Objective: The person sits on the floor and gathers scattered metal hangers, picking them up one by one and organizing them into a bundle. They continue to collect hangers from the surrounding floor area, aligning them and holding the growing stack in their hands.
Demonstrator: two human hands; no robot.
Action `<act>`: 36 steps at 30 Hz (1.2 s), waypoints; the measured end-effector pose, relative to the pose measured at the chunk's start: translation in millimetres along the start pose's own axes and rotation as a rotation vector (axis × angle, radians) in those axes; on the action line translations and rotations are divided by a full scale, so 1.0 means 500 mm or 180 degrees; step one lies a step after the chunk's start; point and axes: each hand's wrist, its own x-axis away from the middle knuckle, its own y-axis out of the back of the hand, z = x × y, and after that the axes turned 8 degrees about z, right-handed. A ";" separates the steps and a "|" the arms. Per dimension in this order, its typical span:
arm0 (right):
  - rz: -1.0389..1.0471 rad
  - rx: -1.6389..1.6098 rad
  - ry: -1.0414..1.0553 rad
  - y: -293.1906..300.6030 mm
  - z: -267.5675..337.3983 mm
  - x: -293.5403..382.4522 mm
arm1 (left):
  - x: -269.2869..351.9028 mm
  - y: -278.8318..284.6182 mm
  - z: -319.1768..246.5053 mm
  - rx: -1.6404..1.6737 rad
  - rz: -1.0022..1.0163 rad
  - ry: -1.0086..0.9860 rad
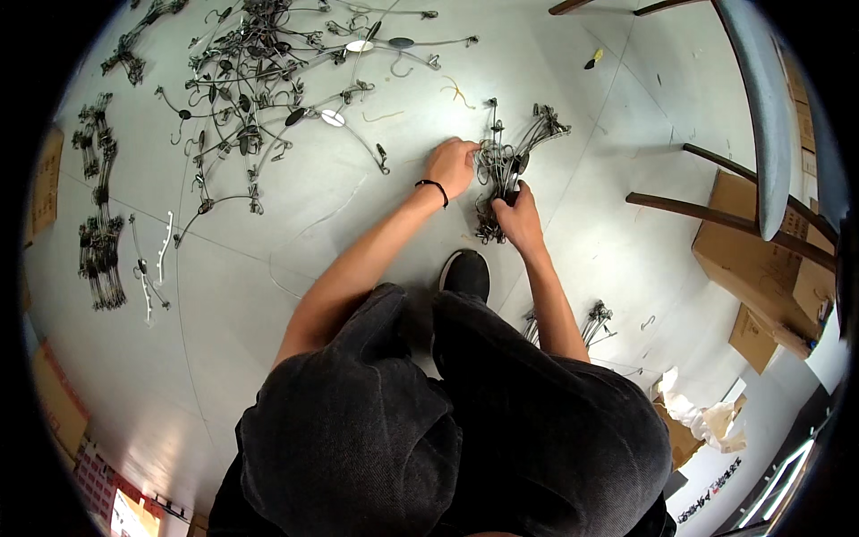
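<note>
A bundle of dark metal clip hangers [504, 164] stands over the floor just beyond my shoe, its arms fanning out with clips at the ends. Around the middle of the bundle my right hand [520, 218] is closed, thumb on the near side. My left hand [451, 168], with a black band on the wrist, reaches in from the left. Its fingertips touch the curled wire hooks [488, 156] of the bundle; whether they pinch one is hidden. To the left, a tangled heap of similar hangers [251, 87] with oval centre plates spreads over the floor.
Stacked hangers [100, 262] lie in a row at far left, beside white plastic strips [164, 248]. More hangers [596, 319] lie by my right knee. At right stand a chair [765, 121] with dark legs and a cardboard box [745, 235]. Crumpled paper [704, 419] sits at lower right.
</note>
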 end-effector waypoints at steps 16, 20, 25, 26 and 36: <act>-0.0518 0.0936 0.0409 -0.046 -0.080 -0.008 | 0.131 -0.036 -0.041 0.0903 0.0373 0.0129; -0.0541 0.0322 0.0149 -0.017 -0.095 0.003 | 0.076 0.017 -0.051 0.0312 0.0106 -0.0016; -0.1201 0.0550 0.0423 -0.038 -0.083 0.002 | -0.011 0.060 -0.069 -0.0032 0.0252 -0.0099; -0.1224 0.0640 0.0424 -0.043 -0.079 0.001 | -0.031 0.062 -0.066 -0.0299 0.0318 -0.0046; -0.1199 0.1928 0.0255 -0.065 -0.021 -0.012 | -0.082 0.087 -0.068 -0.1808 0.0825 -0.0404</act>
